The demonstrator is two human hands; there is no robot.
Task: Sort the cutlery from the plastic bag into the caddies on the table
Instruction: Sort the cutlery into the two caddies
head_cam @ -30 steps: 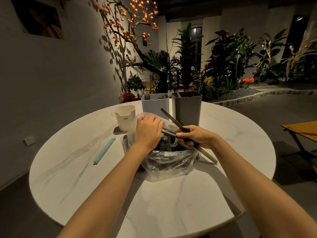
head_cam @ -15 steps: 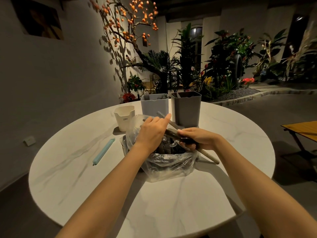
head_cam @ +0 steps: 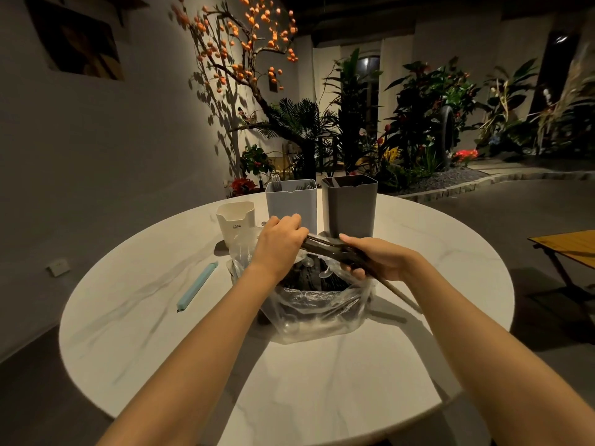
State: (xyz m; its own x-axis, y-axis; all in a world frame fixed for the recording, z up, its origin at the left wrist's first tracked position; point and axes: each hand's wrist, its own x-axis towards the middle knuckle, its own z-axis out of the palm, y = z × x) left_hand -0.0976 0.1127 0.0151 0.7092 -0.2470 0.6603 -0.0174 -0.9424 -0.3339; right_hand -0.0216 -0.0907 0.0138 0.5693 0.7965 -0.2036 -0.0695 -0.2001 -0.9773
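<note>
Both hands work just above the open mouth of the clear plastic bag (head_cam: 317,312), which sits near the middle of the round white marbled surface (head_cam: 322,381). The right hand (head_cam: 381,260) has its fingers curled around a bundle of dark long utensils (head_cam: 325,246), whose handle ends stick out past the wrist toward the right rim of the surface. The left hand (head_cam: 280,243) meets the far end of that same bundle, fingers bent down and pinching it. Inside the bag lie more dark cutlery pieces and a few pale spoon bowls, blurred.

Behind the hands stand 3 caddies: a small white caddy (head_cam: 236,222) on the left, a light grey caddy (head_cam: 291,204) with a fork head and other pieces showing above its rim, and a dark grey caddy (head_cam: 349,206) beside it, apart by a narrow gap. A pale blue clip stick (head_cam: 197,286) lies on the surface left of the bag, well apart from it.

The near half of the surface is bare, as is the right side up to the rim. Beyond it are a grey wall, a branch with orange fruit, dense plants, and a wooden bench (head_cam: 570,246) at the right.
</note>
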